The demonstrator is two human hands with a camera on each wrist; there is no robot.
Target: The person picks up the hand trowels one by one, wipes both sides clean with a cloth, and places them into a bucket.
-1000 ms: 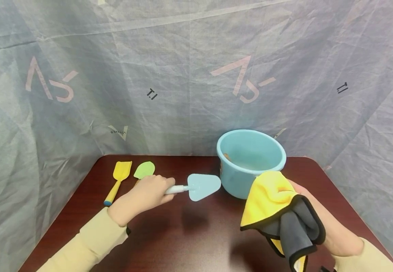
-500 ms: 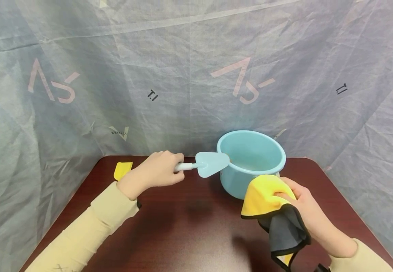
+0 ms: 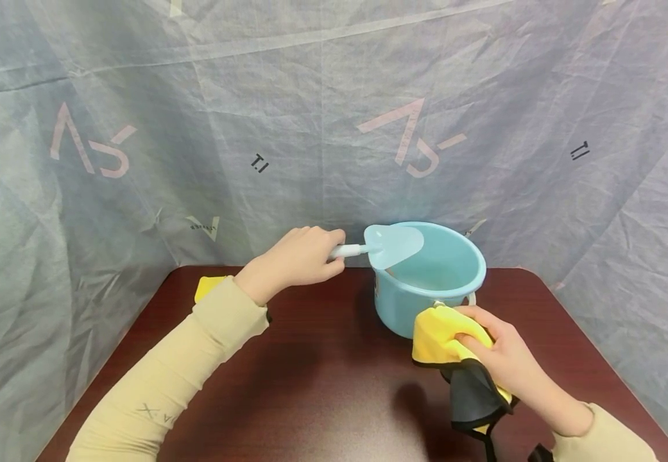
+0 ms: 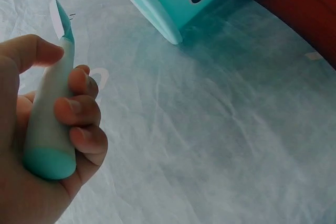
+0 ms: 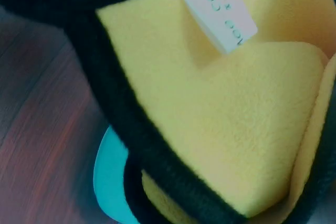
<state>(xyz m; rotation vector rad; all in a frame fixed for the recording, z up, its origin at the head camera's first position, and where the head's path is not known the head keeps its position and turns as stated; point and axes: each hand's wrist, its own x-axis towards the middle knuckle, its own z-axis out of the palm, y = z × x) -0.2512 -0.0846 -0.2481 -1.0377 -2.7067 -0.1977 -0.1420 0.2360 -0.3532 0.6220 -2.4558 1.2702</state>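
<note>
My left hand (image 3: 296, 260) grips the white handle of a small trowel (image 3: 400, 246) with a light blue blade. The blade points right and overlaps the left rim of a light blue bucket (image 3: 405, 314) in the head view. In the left wrist view, fingers curl round the trowel's handle (image 4: 52, 103), thumb on top, its teal butt end showing. My right hand (image 3: 504, 353) pinches a cloth (image 3: 440, 340), yellow on one side and dark grey on the other, just in front of the bucket. The cloth (image 5: 210, 103) hides that hand in the right wrist view.
A yellow toy shovel (image 3: 206, 287) lies at the table's left, mostly behind my left sleeve. Something small and brown (image 3: 389, 273) shows inside the bucket. A grey fabric sheet (image 3: 310, 128) hangs behind the dark red table (image 3: 334, 398).
My left hand has lifted the trowel up and right, from the table's middle to the bucket's rim. My right hand has shifted slightly, still holding the cloth. The green blade is now hidden.
</note>
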